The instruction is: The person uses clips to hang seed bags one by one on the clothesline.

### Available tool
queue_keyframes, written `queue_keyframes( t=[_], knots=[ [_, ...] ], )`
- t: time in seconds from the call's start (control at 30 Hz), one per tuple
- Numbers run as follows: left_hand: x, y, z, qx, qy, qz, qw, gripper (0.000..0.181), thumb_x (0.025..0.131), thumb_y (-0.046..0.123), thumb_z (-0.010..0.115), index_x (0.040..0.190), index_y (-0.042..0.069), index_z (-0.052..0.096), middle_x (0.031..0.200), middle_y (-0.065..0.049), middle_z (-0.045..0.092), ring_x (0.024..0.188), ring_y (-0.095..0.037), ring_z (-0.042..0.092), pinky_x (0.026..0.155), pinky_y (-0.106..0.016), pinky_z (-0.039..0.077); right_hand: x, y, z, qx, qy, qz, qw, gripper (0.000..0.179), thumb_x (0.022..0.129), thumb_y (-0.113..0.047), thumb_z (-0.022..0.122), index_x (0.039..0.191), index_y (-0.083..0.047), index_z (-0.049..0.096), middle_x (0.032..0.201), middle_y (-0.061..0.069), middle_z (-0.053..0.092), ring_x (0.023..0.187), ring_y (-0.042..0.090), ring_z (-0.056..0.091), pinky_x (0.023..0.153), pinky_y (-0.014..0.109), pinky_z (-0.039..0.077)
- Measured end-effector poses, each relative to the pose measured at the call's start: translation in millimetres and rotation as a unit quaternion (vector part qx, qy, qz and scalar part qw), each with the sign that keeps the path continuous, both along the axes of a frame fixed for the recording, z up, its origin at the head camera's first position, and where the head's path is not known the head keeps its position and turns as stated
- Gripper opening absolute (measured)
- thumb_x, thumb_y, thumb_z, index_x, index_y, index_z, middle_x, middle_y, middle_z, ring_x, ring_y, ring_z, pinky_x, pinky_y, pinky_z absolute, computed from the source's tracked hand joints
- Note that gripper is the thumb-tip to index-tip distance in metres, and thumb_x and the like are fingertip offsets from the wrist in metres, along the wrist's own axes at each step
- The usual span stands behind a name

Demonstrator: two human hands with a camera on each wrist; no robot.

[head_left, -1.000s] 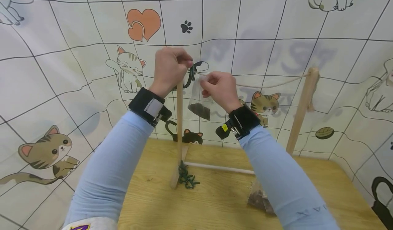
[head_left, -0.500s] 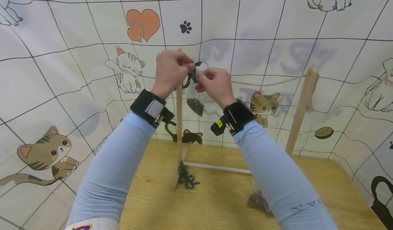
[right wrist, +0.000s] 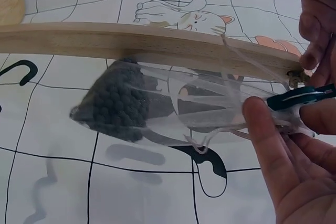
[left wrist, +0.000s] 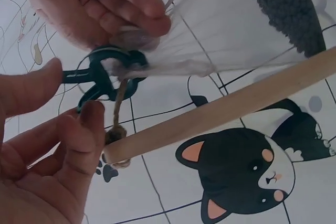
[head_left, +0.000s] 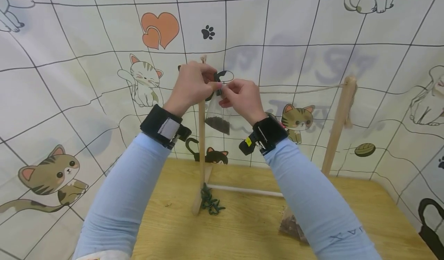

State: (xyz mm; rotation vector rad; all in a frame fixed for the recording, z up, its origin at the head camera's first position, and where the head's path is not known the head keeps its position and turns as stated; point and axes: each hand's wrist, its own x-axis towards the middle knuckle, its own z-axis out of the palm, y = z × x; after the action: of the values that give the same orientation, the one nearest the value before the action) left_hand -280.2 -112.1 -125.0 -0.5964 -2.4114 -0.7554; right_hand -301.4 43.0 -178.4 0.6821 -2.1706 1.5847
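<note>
At the top of the left wooden post [head_left: 202, 148], my left hand [head_left: 193, 83] pinches the two handles of a green plastic plant clip [left wrist: 97, 74] between thumb and fingers. The clip sits around the cord [left wrist: 119, 103] and the gathered neck of a sheer drawstring bag [right wrist: 118, 100]. Dark granules fill the bag's bottom as it hangs beside the post. My right hand [head_left: 243, 97] pinches the bag's neck right by the clip. In the right wrist view a thin drawstring [right wrist: 202, 145] hangs loose from the bag.
The cord runs to the right wooden post [head_left: 340, 125]. A white rod [head_left: 246, 190] joins the posts low down. Several green clips [head_left: 211, 202] lie at the left post's foot on the wooden table [head_left: 187, 233]. A bag of brownish contents [head_left: 291, 225] is partly behind my right forearm.
My right hand has moved left with the bag, bringing its neck up to the clip. My left hand has dropped slightly, and its thumb has shifted over the clip.
</note>
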Motion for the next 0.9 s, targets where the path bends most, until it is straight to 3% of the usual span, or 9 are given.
queue_keyframes(
  t=[0.13, 0.3, 0.53, 0.7, 0.9],
  knots=[
    [5.5, -0.5, -1.7, -0.058, 0.004, 0.0, 0.9983, 0.029, 0.082, 0.027, 0.067, 0.104, 0.009, 0.068, 0.09, -0.003, 0.067, 0.087, -0.016, 0.053, 0.072, -0.029, 0.042, 2.3, 5.7, -2.3, 0.054, 0.0, 0.0, 0.9985, 0.029, 0.091, -0.032, 0.057, 0.1, -0.005, 0.063, 0.088, 0.013, 0.07, 0.07, 0.02, 0.068, 0.069, 0.028, 0.054],
    [9.0, -0.3, -8.6, -0.095, -0.006, -0.004, 0.9954, 0.032, 0.083, 0.024, 0.065, 0.111, 0.008, 0.065, 0.097, -0.005, 0.066, 0.091, -0.018, 0.057, 0.075, -0.029, 0.045, 5.3, 13.4, -6.5, 0.131, 0.011, -0.012, 0.9913, 0.025, 0.091, -0.028, 0.057, 0.106, -0.008, 0.06, 0.085, 0.011, 0.07, 0.068, 0.017, 0.068, 0.069, 0.027, 0.053],
    [12.3, -4.1, -18.7, -0.097, 0.009, -0.031, 0.9947, 0.038, 0.084, 0.025, 0.064, 0.118, 0.008, 0.062, 0.097, -0.005, 0.066, 0.08, -0.016, 0.058, 0.067, -0.026, 0.046, 16.2, 33.1, -7.9, 0.167, 0.029, 0.003, 0.9855, 0.034, 0.091, -0.021, 0.056, 0.122, -0.007, 0.056, 0.1, 0.012, 0.069, 0.071, 0.018, 0.068, 0.069, 0.029, 0.054],
    [19.0, -11.0, -24.4, -0.094, 0.038, -0.046, 0.9938, 0.037, 0.087, 0.025, 0.062, 0.119, 0.006, 0.062, 0.098, -0.004, 0.064, 0.076, -0.015, 0.056, 0.067, -0.025, 0.045, 29.9, 53.9, -3.9, 0.196, 0.052, 0.012, 0.9792, 0.031, 0.091, -0.022, 0.055, 0.12, -0.012, 0.059, 0.103, 0.008, 0.068, 0.073, 0.017, 0.067, 0.068, 0.028, 0.053],
    [27.9, -19.3, -37.1, -0.069, 0.093, -0.075, 0.9905, 0.036, 0.091, 0.027, 0.057, 0.121, 0.005, 0.06, 0.108, -0.007, 0.061, 0.083, -0.017, 0.056, 0.07, -0.027, 0.045, 48.4, 83.0, -7.9, 0.247, 0.142, -0.031, 0.958, 0.027, 0.091, -0.029, 0.056, 0.113, -0.015, 0.065, 0.106, 0.001, 0.068, 0.086, 0.013, 0.064, 0.072, 0.029, 0.051]
  ],
)
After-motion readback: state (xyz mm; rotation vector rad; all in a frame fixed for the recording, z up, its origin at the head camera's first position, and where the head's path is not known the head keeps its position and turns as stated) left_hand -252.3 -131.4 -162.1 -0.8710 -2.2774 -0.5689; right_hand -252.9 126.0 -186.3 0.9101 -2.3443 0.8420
